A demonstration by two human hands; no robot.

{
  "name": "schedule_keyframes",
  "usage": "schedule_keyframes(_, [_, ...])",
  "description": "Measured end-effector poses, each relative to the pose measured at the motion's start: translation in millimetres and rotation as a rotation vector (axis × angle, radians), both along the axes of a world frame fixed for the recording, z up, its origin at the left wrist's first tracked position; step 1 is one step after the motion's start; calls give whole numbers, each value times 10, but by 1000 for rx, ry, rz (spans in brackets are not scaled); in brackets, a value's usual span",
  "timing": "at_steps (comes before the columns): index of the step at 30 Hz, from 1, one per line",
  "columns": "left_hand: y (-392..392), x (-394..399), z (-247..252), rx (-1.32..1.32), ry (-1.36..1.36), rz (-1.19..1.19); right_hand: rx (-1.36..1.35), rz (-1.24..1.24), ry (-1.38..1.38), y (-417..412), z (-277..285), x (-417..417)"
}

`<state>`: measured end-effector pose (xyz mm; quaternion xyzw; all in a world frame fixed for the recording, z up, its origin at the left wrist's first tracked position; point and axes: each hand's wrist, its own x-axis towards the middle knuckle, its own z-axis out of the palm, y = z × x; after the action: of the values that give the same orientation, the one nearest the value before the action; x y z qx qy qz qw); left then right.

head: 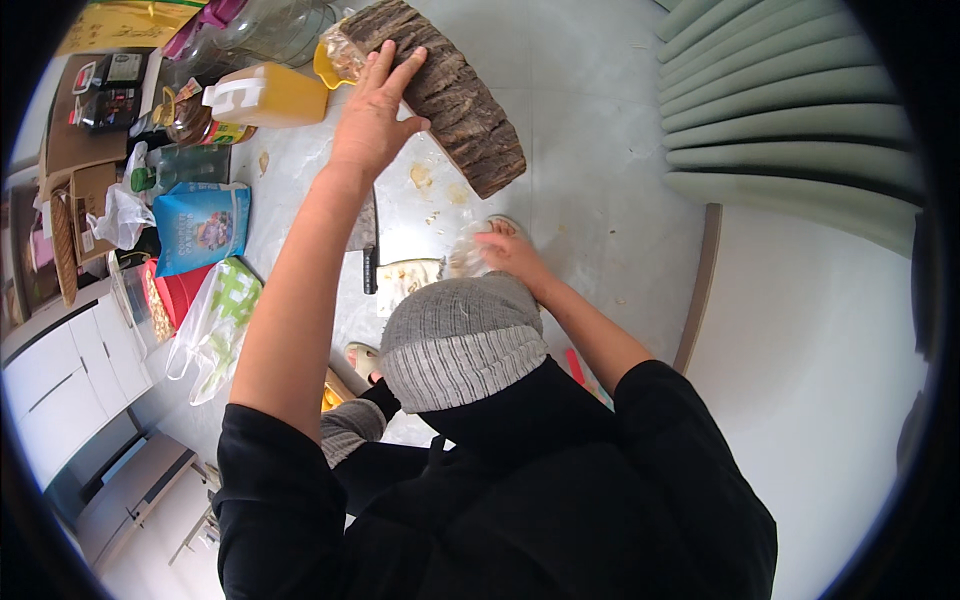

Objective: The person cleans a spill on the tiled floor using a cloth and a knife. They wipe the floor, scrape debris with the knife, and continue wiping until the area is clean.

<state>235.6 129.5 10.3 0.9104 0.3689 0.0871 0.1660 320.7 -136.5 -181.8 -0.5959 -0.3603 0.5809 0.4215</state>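
A thick wooden chopping block (465,105) with rough bark around its rim is tipped up on its edge on the floor. My left hand (386,105) grips its upper side, fingers spread over the bark and thumb at the edge. Beside my slippered foot, my right hand (510,253) holds a crumpled, translucent piece of plastic (466,251), blurred. A cleaver (369,266) with a black handle lies on the floor, its blade partly hidden by my left forearm. Near it, a stained white cloth or paper (409,279) lies before my grey-covered knee.
Left on the floor stand a yellow-filled jug (281,96), a blue cat food bag (202,229), a red container (184,296) and a green-and-white plastic bag (225,315). A yellow scoop-like container (330,67) touches the block's far side. A green pleated curtain (780,120) hangs at right. Wet stains (421,176) mark the floor.
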Motion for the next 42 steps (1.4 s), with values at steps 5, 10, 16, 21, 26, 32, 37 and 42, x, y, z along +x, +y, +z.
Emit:
schedule_keyframes(5, [-39,-52,37,-12,-15,22,-121,39,-283,145,149,263])
schedule_keyframes(10, [-51,-83,38,-18,-15,48,46,-357,-562,678,1301,646])
schedule_keyframes(16, [-84,-35,103,-79,-98,35,182,-72,-1123,1720,1965,350])
schedule_keyframes(21, [-23,-153,0,-177,-179,15,35,-119,-1122,1864,1860,284])
schedule_keyframes(26, [-105,-321,156,-327,-261,10,-68,17,-1007,1869,1997,376])
schedule_keyframes(32, [-1105,-1359,261,-554,-379,264,-77,-2,-938,1635,1941,812])
schedule_keyframes(37, [-2050,-2873,717,-716,-529,678,-5,3,-893,1161,1893,1206])
schedule_keyframes(42, [-2702,-3693,1252,-558,-496,986,-74,64,-933,547,2105,1470])
